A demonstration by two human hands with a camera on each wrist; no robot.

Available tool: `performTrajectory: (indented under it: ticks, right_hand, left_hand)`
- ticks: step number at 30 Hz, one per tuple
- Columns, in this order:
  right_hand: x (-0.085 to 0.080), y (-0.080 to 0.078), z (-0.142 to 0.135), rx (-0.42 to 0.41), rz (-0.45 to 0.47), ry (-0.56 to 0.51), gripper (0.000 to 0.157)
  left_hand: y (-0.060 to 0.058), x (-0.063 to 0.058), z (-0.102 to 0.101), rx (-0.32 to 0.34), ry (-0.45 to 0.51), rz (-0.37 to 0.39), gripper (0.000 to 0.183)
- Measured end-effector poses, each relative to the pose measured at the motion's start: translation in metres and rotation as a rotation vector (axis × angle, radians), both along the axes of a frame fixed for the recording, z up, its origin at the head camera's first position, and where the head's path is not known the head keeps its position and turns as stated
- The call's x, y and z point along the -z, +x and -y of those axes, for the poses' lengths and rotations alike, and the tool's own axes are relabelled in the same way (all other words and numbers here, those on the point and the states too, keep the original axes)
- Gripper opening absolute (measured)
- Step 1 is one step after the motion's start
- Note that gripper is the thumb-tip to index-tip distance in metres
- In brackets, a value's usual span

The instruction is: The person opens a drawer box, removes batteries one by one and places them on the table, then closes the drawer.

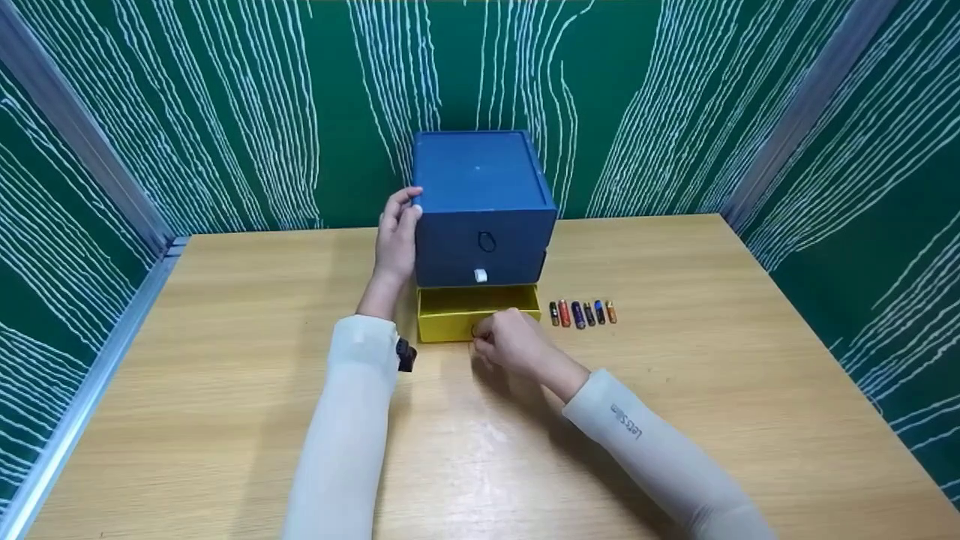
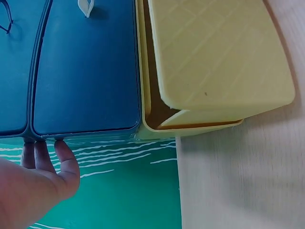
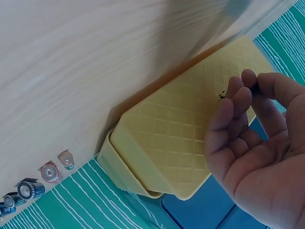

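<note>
A stacked drawer cabinet [image 1: 480, 172] stands at the table's back, blue above and yellow at the bottom. Its yellow drawer [image 1: 442, 328] is pulled partly out. My right hand [image 1: 517, 341] pinches a small dark pull loop on that drawer's front; in the right wrist view thumb and fingertips of the hand [image 3: 267, 157] meet around it, mostly hiding it. Against the cabinet's left side rests my left hand [image 1: 396, 244]; its fingertips touch the blue wall in the left wrist view. A white pull loop [image 2: 86, 6] hangs on a shut blue drawer [image 2: 88, 71].
Several batteries [image 1: 578, 315] of differing sizes and colours lie in a row on the wooden table [image 1: 262, 375], right of the yellow drawer. A green wall [image 1: 345, 112] with white wavy lines rises behind the cabinet.
</note>
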State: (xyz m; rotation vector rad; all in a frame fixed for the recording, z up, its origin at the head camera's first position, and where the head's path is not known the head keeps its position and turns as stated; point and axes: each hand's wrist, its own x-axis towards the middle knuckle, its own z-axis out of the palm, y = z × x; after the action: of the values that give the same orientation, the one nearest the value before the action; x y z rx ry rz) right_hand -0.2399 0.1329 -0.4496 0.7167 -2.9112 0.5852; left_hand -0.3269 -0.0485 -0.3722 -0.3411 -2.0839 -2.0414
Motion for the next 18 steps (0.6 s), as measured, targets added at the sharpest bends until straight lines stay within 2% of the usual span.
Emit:
performTrajectory:
  ticks: [7, 18]
  right_hand:
    - [0.003, -0.008, -0.001, 0.013, -0.01, -0.001, 0.02]
    - [0.003, -0.019, 0.001, 0.045, 0.057, -0.009, 0.019]
  left_hand:
    - [0.0, 0.002, 0.0, -0.009, -0.012, 0.011, 0.028]
    - [0.001, 0.001, 0.0, -0.014, -0.011, 0.005, 0.028]
